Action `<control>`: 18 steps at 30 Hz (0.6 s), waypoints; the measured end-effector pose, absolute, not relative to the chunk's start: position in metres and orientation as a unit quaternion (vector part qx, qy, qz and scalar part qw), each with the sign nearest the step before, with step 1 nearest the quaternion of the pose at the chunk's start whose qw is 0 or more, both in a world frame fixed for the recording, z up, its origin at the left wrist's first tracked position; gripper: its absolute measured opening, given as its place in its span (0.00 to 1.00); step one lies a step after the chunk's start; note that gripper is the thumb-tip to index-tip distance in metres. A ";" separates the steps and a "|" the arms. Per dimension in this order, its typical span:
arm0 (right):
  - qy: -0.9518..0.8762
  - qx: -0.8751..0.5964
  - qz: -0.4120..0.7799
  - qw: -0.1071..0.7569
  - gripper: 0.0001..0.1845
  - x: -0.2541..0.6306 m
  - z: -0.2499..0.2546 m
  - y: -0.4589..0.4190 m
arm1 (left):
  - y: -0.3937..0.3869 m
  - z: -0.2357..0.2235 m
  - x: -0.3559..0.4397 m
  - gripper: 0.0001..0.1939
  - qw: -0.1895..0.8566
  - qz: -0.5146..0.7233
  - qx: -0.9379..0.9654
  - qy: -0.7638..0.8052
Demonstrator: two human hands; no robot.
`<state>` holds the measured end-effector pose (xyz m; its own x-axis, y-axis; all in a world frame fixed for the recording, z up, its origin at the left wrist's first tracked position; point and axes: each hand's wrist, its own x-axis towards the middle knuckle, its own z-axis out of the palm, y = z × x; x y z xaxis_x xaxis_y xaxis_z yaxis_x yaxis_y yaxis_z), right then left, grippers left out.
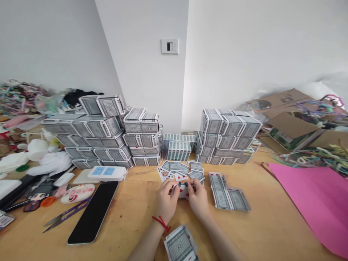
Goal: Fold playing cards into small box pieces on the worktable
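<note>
Both of my hands meet over the wooden table (127, 217), pinching a playing card (184, 191) with red pips on its face. My left hand (166, 199), red string at its wrist, holds the card's left side. The right side is gripped by my right hand (199, 197). Just beyond them lie loose playing cards (174, 167), some face up and some face down. Right of my right hand are folded, joined cards (227, 195) with patterned backs. Another group of joined cards (181, 244) rests between my forearms, near the front edge.
Blocks built of cards stand stacked at left (100, 130) and right (228, 136), with card boxes (179, 149) between. A black phone (94, 212), scissors (66, 215) and a power strip (107, 173) lie left. Pink paper (312, 203) and cardboard boxes (295, 127) are at right.
</note>
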<state>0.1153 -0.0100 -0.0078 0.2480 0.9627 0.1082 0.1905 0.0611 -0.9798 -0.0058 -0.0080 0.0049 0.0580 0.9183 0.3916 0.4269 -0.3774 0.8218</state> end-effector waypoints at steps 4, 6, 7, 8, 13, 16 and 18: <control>-0.482 -0.532 0.438 0.541 0.12 0.117 -0.008 -0.009 | -0.007 0.007 -0.006 0.08 0.299 0.505 0.642 0.493; -0.476 -0.513 0.458 0.548 0.14 0.117 -0.007 -0.009 | -0.005 0.007 -0.006 0.08 0.333 0.526 0.606 0.495; -0.474 -0.504 0.464 0.552 0.14 0.117 -0.006 -0.009 | -0.004 0.007 -0.006 0.08 0.357 0.537 0.582 0.495; -0.474 -0.494 0.472 0.555 0.14 0.117 -0.006 -0.009 | -0.003 0.006 -0.006 0.08 0.388 0.545 0.556 0.493; -0.451 -0.446 0.538 0.555 0.13 0.117 -0.006 -0.009 | 0.003 0.003 -0.009 0.11 0.527 0.552 0.450 0.464; -0.452 -0.448 0.539 0.552 0.13 0.117 -0.008 -0.008 | 0.004 0.004 -0.010 0.10 0.542 0.543 0.443 0.464; -0.461 -0.457 0.521 0.554 0.13 0.118 -0.009 -0.007 | 0.004 0.005 -0.010 0.08 0.526 0.539 0.461 0.470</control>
<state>0.1178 -0.0067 -0.0085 0.0310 0.9989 0.0352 -0.1566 0.0397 -0.9869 -0.0099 0.0044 0.0048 -0.0230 0.9997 0.0032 -0.1342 -0.0062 0.9909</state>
